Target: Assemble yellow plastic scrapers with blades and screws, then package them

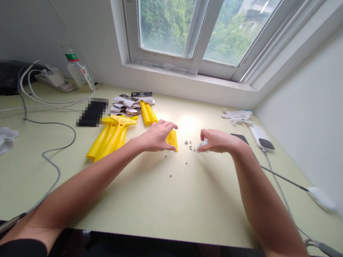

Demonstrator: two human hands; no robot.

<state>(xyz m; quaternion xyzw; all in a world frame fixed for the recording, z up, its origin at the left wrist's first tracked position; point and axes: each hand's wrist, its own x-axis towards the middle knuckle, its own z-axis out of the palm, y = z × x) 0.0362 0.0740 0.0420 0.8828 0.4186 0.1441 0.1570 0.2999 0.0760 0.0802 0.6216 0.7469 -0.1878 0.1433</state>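
Note:
My left hand (158, 136) is over the middle of the table with thumb and fingers apart in a C shape. Just beyond its thumb lies a yellow plastic piece (174, 140), partly covered by the hand. My right hand (217, 141) is curled, with a small clear, bluish piece that looks like a plastic bag (202, 146) at its fingertips. Between the hands, several small metal screws or nuts (190, 142) are scattered. A single nut (170, 175) sits closer to the front edge, and a small screw (186, 162) lies nearby.
Yellow plastic handles with T-shaped heads (113, 137) are piled left, with two yellow tubes (148, 113) beside packaging cards (127, 102) behind. A dark pixelated rectangle (93, 113), a bottle (76, 70) and cables stand left. At right are a white glove (237, 116) and a power bank (261, 136).

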